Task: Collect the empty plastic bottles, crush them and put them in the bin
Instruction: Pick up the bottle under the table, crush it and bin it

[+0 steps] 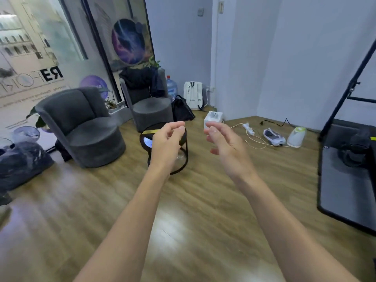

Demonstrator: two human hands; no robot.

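A clear thing that looks like a bottle (180, 157) lies low under the small round worktop (146, 137), inside its black ring frame; blur and the wrist in front hide most of it. The left hand (167, 139) hovers over the worktop with its fingers loosely curled, thumb and forefinger near each other, and holds nothing. The right hand (222, 140) is at 3 o'clock of it, apart from it, palm turned inward, fingers relaxed and slightly bent, also holding nothing. Beyond its fingertips a white box (213, 118) stands on the wooden floor (183, 220). A grey armchair (81, 127) sits at 9 o'clock of the worktop and a second armchair (150, 106) at 12 o'clock, with dark clothes (138, 77) draped over its back. Just beside that chair, at its 3 o'clock, are a big water jug (172, 87), a black bag (181, 109) and a white backpack (193, 94) against the wall. A power strip (249, 128) and a white kettle (297, 137) lie at 3 o'clock of the box. A dark sack (22, 159) lies at the far left edge.
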